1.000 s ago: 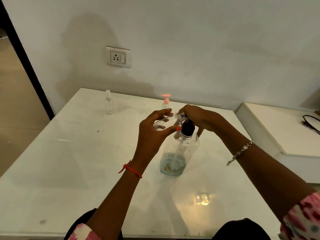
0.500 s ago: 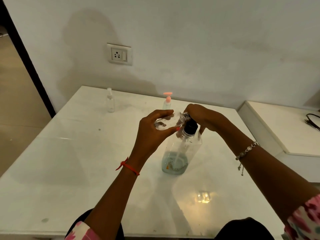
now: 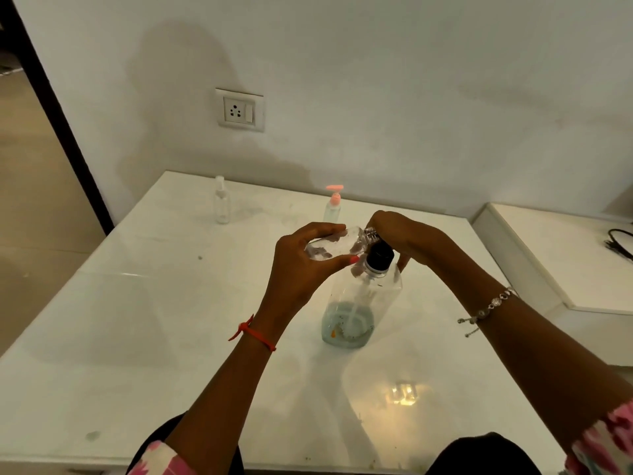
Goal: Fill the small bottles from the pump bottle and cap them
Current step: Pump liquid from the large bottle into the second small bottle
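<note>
A large clear pump bottle (image 3: 359,306) with a black collar stands mid-table, a little bluish liquid at its bottom. My left hand (image 3: 301,265) grips a small clear bottle (image 3: 337,246) lying sideways, its threaded neck pointing right towards the pump head. My right hand (image 3: 400,234) curls over the top of the pump, hiding the nozzle and pump head. A small bottle with a pink pump (image 3: 333,205) stands behind my hands. Another small clear capped bottle (image 3: 222,204) stands at the far left.
The white glossy table (image 3: 137,320) meets the wall at the back, under a wall socket (image 3: 239,109). A lower white ledge (image 3: 565,262) with a black cable (image 3: 620,243) sits on the right. A doorway opens at the left.
The small bottle has tipped to lie more level against the pump head. Both hands have stayed in place; the camera view has shifted slightly.
</note>
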